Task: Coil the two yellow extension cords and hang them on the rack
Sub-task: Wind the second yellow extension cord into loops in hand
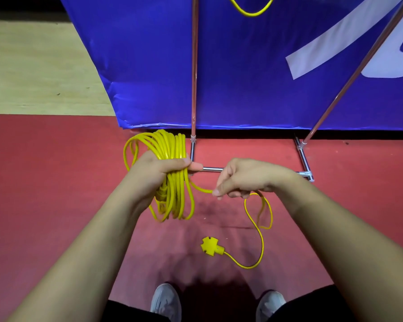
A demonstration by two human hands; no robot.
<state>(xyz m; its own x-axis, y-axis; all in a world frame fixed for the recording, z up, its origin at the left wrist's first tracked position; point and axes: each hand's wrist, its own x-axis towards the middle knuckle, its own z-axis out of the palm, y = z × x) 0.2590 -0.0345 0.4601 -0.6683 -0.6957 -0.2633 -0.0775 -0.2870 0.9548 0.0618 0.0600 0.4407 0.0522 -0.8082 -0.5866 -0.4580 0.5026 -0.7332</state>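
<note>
Cord coil [172, 154] nearly complete, gripped in left hand [158, 173]; right hand [240, 180] pinches short loose tail [261, 231], socket end [211, 246] on floor. Other cord [251, 10] apparently already hung on rack [193, 77]. Left: final loops, hanging.

Lighting: even, overhead; soft shadow on red floor [56, 182]. Wide-angle bowing at edges; slight softness throughout.

At frame centre, the left hand [159, 169] gripped a thick coil of yellow extension cord [172, 149]. The right hand [242, 177] pinched its loose strand, which trailed to a yellow multi-outlet socket end [211, 246] on the red floor [44, 182].
</note>
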